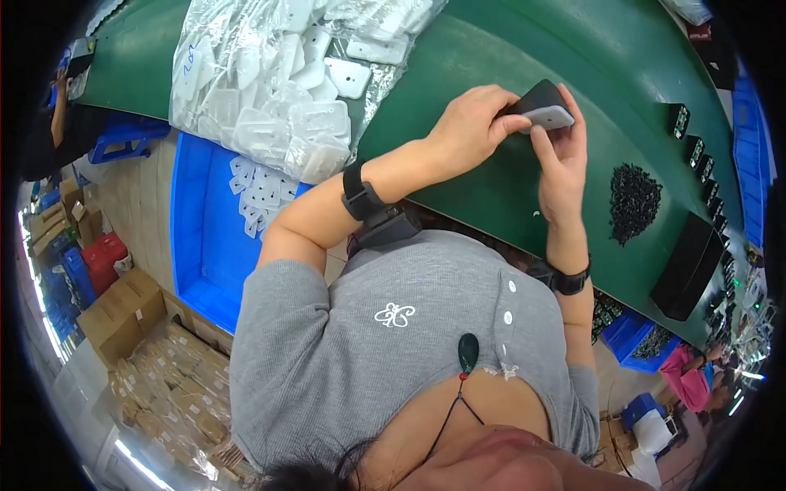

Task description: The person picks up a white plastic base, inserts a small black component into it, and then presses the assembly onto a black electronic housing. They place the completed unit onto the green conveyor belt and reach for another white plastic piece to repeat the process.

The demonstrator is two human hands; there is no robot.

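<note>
Two bare hands meet above the long green work table [491,74], which carries a large clear plastic bag of white flat moulded plates [270,82], a black rectangular tray [686,266] and a loose heap of small black parts [634,200]. Between them, over the table's near edge, sits a small black rounded casing with a white face [544,106]. Left hand [471,123] grips its left end, right hand [561,159] pinches its underside.
</note>
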